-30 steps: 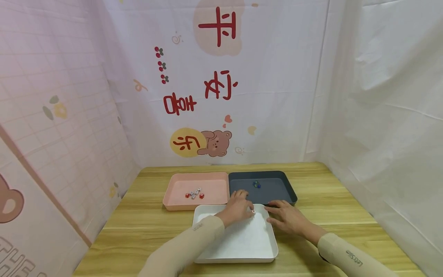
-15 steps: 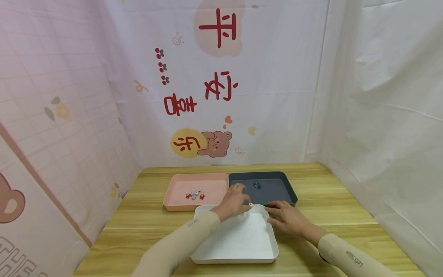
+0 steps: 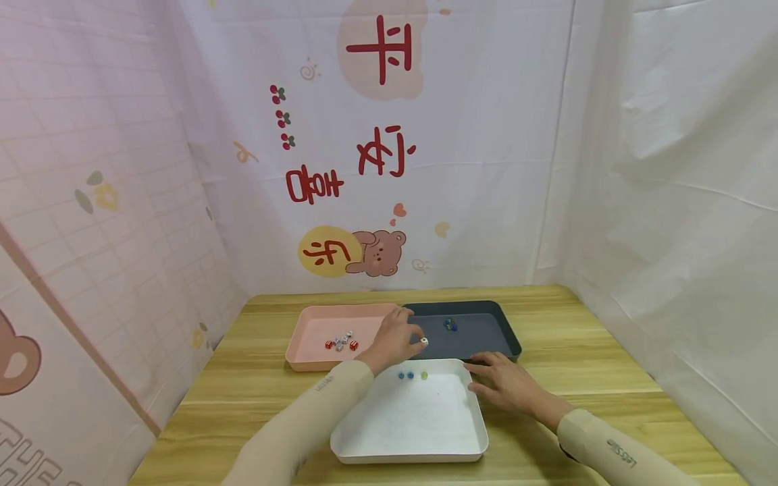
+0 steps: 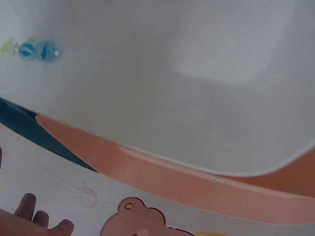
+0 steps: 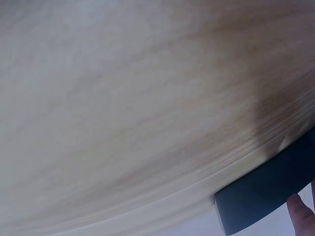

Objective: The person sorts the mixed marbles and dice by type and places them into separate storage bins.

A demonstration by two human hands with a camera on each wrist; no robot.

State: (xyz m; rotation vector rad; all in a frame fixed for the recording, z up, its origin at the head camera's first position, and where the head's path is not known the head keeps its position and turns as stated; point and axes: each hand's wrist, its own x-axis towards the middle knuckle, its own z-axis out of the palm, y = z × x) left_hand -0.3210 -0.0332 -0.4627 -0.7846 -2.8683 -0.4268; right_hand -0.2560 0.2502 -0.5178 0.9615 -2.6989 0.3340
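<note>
My left hand pinches a white die between thumb and forefinger, above where the pink and dark trays meet. In the left wrist view only some of its fingers show, at the lower left corner, and the die is out of sight. Two blue marbles and a yellow-green marble lie near the far wall of the white tray. My right hand has its fingers spread at that tray's far right corner. In the right wrist view, a fingertip appears beside the dark tray.
The pink tray stands behind the white one and holds several red dice and white dice. To its right, the dark blue-grey tray holds several dark marbles. Curtains enclose the wooden table.
My left hand has lifted the die from the white tray and carried it leftward and away from me, uncovering the marbles. My right hand has stayed in place.
</note>
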